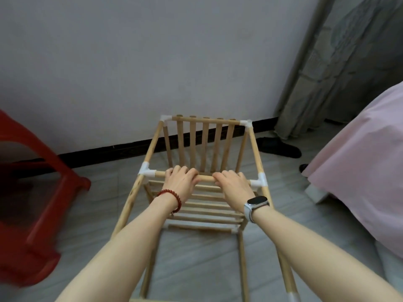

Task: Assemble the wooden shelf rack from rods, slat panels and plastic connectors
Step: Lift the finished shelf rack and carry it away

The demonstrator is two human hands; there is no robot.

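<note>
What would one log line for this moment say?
left hand: grips crossbar | right hand: grips crossbar | rack: on floor, partly assembled

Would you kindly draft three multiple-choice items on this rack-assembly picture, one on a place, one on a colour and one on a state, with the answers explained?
1. Where is the red plastic stool?
A. To the left of the wooden rack
B. On the pink bedding
C. Inside the rack

2. What colour are the plastic connectors at the rod joints?
A. Black
B. White
C. Red

3. What are the hands doing?
A. Both hang free of the rack
B. Only one touches the rack
C. Both grip one crossbar

Answers:
1. A: the stool stands on the floor at the frame's left edge, while the pink bedding lies on the right.
2. B: each visible joint piece is white.
3. C: the left hand and the right hand curl side by side over the same horizontal rod.
</note>
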